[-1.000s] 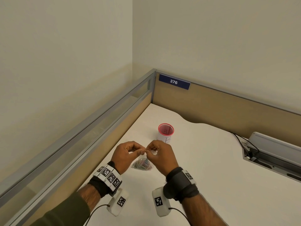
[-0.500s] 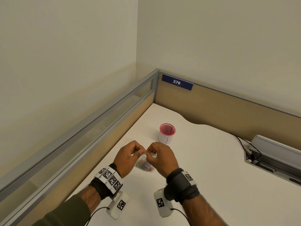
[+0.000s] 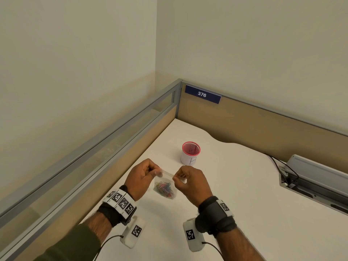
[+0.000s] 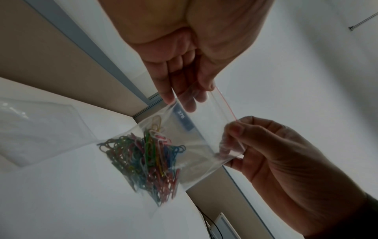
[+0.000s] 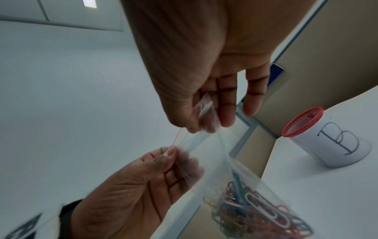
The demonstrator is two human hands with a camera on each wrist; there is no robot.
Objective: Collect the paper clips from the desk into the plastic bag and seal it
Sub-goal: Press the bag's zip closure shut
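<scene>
The plastic bag [image 3: 165, 186] is hanging just above the near part of the desk [image 3: 244, 194], between the two hands, with its lower end at or close to the surface. The left hand [image 3: 142, 178] is pinching the left end of the bag's top edge between thumb and curled fingers; the right hand [image 3: 190, 180] is pinching the right end in the same way. This two-point hold is keeping the red zip strip [image 4: 226, 104] stretched taut and level, presumably so that the closure can be pressed together along its length. The paper clips [image 4: 147, 158], in mixed colours, are lying bunched at the bottom of the bag, well below the strip; their weight is keeping the film hanging straight and the closure free of obstruction. No loose clips are showing on the visible desk, so collection appears complete and sealing is judged to be the step in hand. Whether the strip is already fully closed cannot be told. A red-rimmed cup [image 3: 190, 153] marked B is standing farther back, apart from the hands.
</scene>
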